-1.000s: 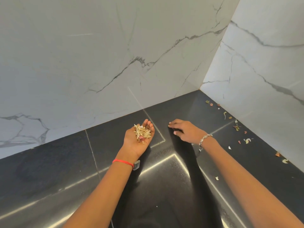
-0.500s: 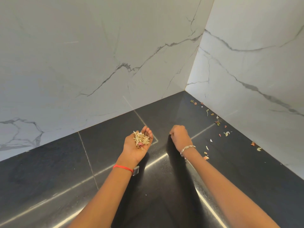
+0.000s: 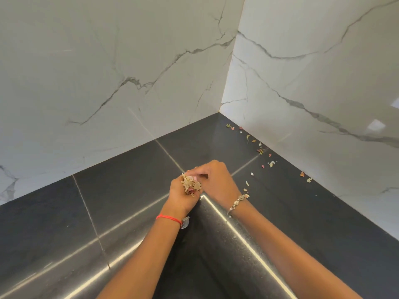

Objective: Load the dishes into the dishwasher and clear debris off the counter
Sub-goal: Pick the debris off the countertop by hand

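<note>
My left hand is cupped palm up over the black counter and holds a heap of pale dry scraps, the gathered debris. My right hand is pressed against it from the right, its fingers curled, with the fingertips bunched down into the heap. More loose debris lies scattered on the counter along the foot of the right wall, and a few scraps lie just right of my right wrist.
White marble-look walls close the counter in at the back and right, meeting in a corner. Bright light streaks reflect off the glossy counter near my forearms.
My right hand has drawn back from the counter, closed into a fist, and moved left onto the heap in my left palm. The left hand has curled tighter round the scraps.
</note>
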A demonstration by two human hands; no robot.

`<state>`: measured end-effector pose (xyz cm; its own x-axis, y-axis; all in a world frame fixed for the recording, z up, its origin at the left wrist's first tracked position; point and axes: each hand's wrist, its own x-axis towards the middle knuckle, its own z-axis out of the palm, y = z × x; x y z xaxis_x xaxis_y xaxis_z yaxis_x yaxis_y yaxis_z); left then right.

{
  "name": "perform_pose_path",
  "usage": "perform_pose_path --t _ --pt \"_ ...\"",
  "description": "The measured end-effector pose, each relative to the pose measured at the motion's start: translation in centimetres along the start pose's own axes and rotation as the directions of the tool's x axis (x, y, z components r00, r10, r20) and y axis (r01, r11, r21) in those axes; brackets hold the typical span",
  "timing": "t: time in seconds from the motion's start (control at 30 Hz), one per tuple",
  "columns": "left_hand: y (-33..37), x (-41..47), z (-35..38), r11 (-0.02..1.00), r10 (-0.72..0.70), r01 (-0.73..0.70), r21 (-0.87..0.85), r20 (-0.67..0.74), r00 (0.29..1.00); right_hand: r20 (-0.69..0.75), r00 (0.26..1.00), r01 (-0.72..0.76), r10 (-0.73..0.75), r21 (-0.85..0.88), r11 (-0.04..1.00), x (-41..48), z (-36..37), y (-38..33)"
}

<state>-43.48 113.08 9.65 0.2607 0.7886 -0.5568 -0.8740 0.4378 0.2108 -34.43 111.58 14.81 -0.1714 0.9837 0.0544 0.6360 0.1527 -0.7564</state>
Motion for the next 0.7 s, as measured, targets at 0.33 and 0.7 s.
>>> perform_pose_path --t 0.33,0.7 --pt "-1.7 0.6 1.5 0.990 -0.094 0.094 -0.106 0.009 0.996 -0.177 0.930 -0.357 0.323 -0.212 0.910 1.3 -5.9 10.1" --pt "-1.8 -1.4 1.1 0.990 -0.085 0.085 -0.111 0.001 0.996 0.109 0.942 -0.243 0.317 -0.430 0.870 -5.5 -0.9 11.4"
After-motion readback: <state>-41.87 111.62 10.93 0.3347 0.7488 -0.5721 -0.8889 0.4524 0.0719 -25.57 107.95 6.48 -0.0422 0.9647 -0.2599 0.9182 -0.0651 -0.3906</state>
